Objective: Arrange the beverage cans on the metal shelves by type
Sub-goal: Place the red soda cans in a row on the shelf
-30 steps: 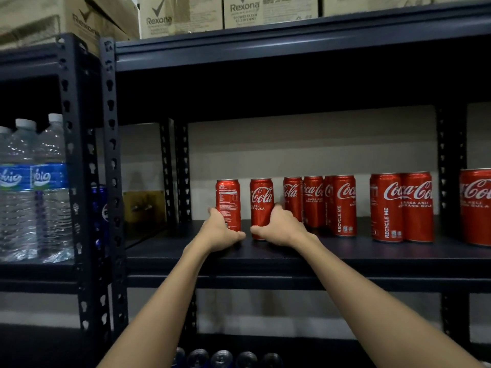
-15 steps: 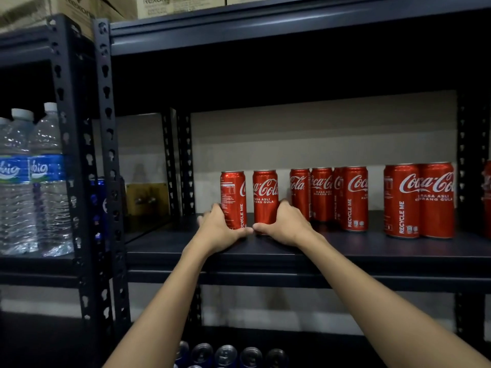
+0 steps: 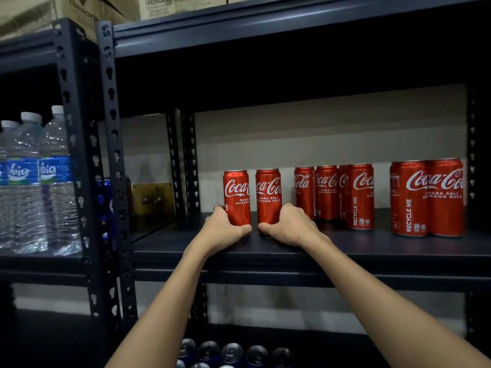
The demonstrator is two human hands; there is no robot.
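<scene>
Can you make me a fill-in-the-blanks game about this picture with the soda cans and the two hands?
1. Each hand holds one ___ can: the left hand grips the left can, the right hand grips the right can.
2. Both held cans stand ___ on the dark shelf.
3. On the next rack to the left stand clear water ___ with blue labels.
4. Cardboard boxes sit on the ___ shelf.

Missing words: red; upright; bottles; top
</scene>
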